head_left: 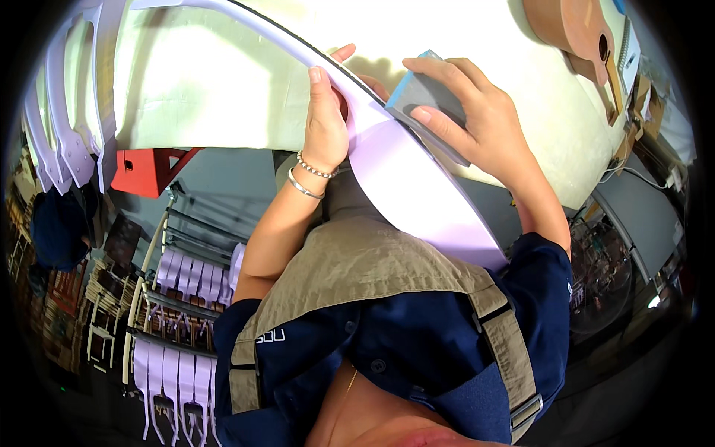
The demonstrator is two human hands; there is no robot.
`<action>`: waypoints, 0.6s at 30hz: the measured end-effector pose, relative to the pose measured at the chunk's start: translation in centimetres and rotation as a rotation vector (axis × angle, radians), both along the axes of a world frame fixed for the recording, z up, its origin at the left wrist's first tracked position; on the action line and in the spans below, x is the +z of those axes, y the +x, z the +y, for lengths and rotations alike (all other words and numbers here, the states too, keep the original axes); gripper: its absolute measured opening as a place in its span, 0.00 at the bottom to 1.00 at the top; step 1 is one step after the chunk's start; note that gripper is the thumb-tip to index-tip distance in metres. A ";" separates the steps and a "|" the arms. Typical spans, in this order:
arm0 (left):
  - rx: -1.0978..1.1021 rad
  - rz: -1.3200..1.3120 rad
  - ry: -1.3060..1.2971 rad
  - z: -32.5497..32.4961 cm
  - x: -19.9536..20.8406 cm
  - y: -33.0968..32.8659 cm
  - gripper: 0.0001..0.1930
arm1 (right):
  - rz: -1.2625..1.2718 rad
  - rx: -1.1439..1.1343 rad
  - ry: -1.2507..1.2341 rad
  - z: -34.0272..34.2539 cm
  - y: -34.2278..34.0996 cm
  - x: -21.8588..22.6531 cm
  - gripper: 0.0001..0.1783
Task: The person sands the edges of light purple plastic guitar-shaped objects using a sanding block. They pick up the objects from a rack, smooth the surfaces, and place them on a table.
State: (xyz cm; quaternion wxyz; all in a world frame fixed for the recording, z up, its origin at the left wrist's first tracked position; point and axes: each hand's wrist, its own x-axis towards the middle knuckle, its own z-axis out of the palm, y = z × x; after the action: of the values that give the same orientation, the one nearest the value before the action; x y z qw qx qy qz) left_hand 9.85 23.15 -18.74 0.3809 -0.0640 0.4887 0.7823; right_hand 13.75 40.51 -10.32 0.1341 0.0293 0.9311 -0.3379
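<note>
A pale lavender ukulele-shaped instrument (406, 190) lies slantwise in front of me, its wide body against my apron and its long neck running to the upper left. A dark strip follows one edge of the neck. My left hand (326, 119) is wrapped round the neck close to where it meets the body; some fingers are behind it. In my right hand (484, 112) is a grey sanding block (430, 100) with a light blue edge, thumb on one side and fingers over the other. The block sits at the instrument's edge by that joint; whether it touches cannot be seen.
Several lavender necks with headstocks (74, 149) hang at the far left, beside a red stand (141, 171). A brown wooden ukulele (581, 33) lies on the pale worktable (216, 89) at far right. A rack (153, 294) of lavender instruments stands at lower left.
</note>
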 end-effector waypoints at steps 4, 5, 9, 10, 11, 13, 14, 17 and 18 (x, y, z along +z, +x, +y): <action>0.012 -0.024 -0.025 -0.1 -0.2 0.2 0.36 | 0.000 0.011 0.067 -0.4 -0.3 0.3 0.22; 0.005 -0.025 -0.038 -0.2 -0.3 0.3 0.36 | 0.024 -0.006 0.071 -0.6 -0.6 0.0 0.22; 0.083 -0.040 0.020 0.4 0.3 0.0 0.34 | 0.059 -0.033 0.091 -1.8 -2.8 -1.0 0.23; 0.094 -0.033 0.012 0.3 0.0 0.1 0.34 | 0.054 -0.032 0.091 -2.0 -3.2 -1.1 0.23; 0.106 -0.026 0.003 0.3 -0.4 0.3 0.34 | 0.047 -0.030 0.086 -2.0 -3.2 -1.1 0.23; 0.111 -0.016 -0.043 0.3 -0.2 0.2 0.33 | 0.034 -0.025 0.081 -1.5 -3.0 -1.1 0.23; 0.125 -0.022 -0.019 0.5 -0.1 0.3 0.33 | -0.005 -0.024 0.092 -1.9 -3.6 -1.0 0.22; 0.037 -0.070 0.156 0.2 -0.3 0.3 0.33 | -0.051 -0.043 0.101 -3.6 -6.7 -1.0 0.20; 0.020 -0.075 0.173 0.1 -0.5 0.4 0.33 | -0.014 -0.045 0.103 -3.6 -6.8 -1.1 0.21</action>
State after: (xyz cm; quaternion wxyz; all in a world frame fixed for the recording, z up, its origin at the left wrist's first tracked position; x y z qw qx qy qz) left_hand 10.27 23.25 -19.21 0.3951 -0.0653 0.4041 0.8224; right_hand 6.93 36.87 -11.44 0.1311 0.0593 0.9455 -0.2920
